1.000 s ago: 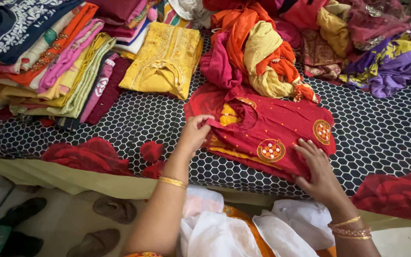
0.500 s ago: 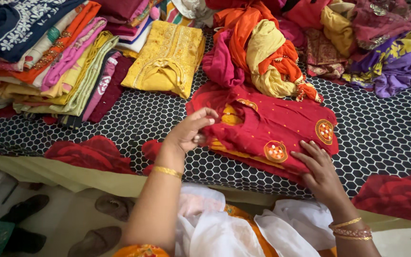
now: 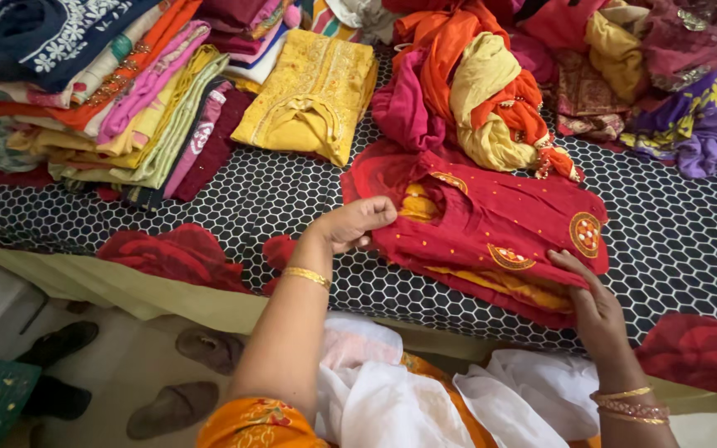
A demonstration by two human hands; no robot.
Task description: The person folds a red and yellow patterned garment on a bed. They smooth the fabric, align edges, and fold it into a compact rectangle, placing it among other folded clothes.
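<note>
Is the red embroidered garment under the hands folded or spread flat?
Partly folded: the red garment lies doubled, yellow lining edges stacked at its near side.

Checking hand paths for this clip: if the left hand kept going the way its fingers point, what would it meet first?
The left hand points right, already gripping the red embroidered garment; further on lies more of that garment, probably its yellow neckline.

Red garment's [image 3: 491, 236] near edge now folded under

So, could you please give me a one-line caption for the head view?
Both hands, left hand and right hand, grip a red embroidered garment on a honeycomb-patterned bedsheet.
</note>
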